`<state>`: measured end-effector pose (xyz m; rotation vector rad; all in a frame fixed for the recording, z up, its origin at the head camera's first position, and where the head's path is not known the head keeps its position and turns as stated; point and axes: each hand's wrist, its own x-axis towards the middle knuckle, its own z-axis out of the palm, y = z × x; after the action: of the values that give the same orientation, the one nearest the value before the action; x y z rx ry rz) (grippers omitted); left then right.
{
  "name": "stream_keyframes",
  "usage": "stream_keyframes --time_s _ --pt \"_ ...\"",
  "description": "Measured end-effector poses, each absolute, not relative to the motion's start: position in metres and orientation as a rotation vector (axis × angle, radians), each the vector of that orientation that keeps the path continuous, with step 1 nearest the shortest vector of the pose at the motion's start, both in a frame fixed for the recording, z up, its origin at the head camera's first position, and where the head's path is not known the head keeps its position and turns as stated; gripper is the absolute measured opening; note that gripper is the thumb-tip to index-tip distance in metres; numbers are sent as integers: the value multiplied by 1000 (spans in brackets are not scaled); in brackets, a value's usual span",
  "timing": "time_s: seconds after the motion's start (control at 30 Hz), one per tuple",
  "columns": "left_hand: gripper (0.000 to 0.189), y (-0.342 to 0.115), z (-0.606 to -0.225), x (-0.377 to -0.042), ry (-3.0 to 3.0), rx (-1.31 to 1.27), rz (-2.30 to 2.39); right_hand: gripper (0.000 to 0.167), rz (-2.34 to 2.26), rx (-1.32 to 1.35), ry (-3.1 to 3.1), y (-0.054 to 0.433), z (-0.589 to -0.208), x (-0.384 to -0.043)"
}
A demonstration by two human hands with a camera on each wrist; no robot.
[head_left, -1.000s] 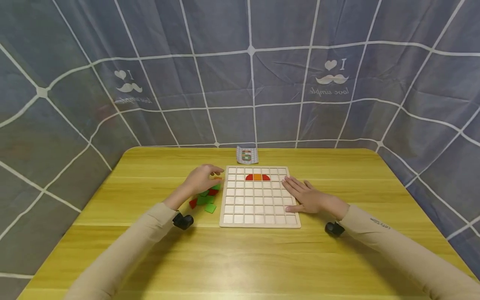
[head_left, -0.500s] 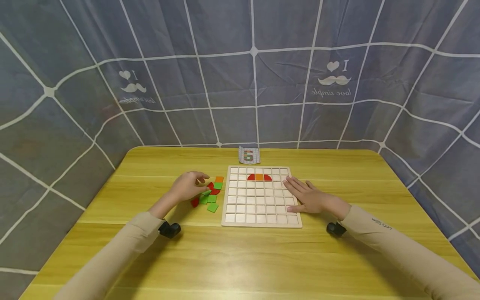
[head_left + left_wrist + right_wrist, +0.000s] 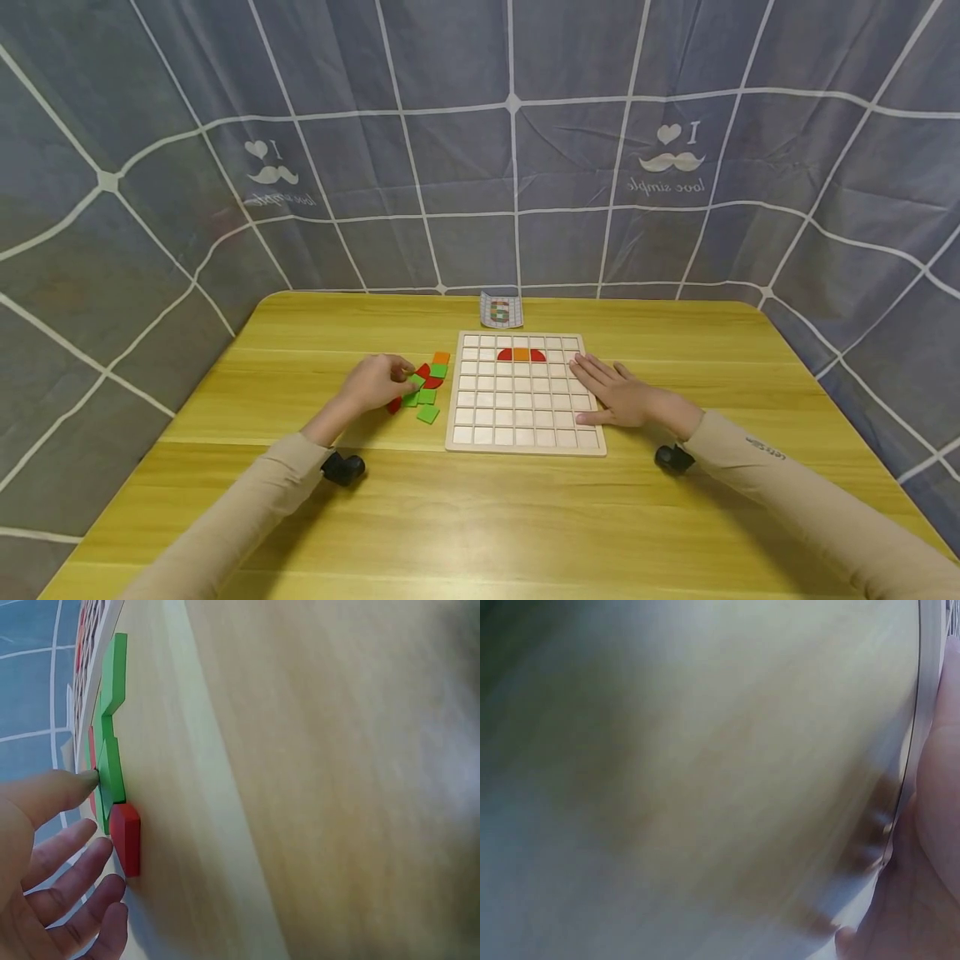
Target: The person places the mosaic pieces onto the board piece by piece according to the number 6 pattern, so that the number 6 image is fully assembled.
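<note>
My left hand point(image 3: 375, 382) is over a loose pile of coloured tiles left of the board. Its thumb touches a green square tile point(image 3: 417, 381), while the other fingers curve loosely, apart from the thumb in the left wrist view. A red tile point(image 3: 126, 838) lies by the fingertips. More green tiles point(image 3: 428, 414), red quarter-round tiles point(image 3: 432, 383) and an orange square point(image 3: 441, 357) lie around. My right hand point(image 3: 618, 396) lies flat with straight fingers on the right edge of the wooden grid board point(image 3: 525, 452). An orange tile point(image 3: 521, 355) sits in the board between two red quarter-round tiles.
Behind the board stands a small paper card point(image 3: 501, 311) with a coloured, 6-like figure on a grid. The wooden table point(image 3: 480, 525) extends toward me. A grey curtain point(image 3: 450, 167) with white lines hangs behind the table and along its sides.
My left hand has drawn back left from the board's edge to the pile, uncovering the orange and green tiles. The green tile at its thumb has shifted slightly. The right hand stays put.
</note>
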<state>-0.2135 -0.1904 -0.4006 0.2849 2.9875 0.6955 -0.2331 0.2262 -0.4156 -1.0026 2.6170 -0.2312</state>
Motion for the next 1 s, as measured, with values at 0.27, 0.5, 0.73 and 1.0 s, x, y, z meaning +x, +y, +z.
stream_keyframes --time_s 0.27,0.5,0.73,1.0 --pt "30 -188 -400 -214 2987 237 686 88 -214 -1001 2618 226 -416 -233" --pt "30 -190 -399 -216 2991 224 658 88 -215 -998 2618 226 -416 -233" --pt "30 -194 -399 -217 3013 245 624 88 -213 -1017 2623 225 -416 -233" --pt "35 -198 -400 -216 3001 227 691 88 -219 -1001 2620 226 -416 -233"
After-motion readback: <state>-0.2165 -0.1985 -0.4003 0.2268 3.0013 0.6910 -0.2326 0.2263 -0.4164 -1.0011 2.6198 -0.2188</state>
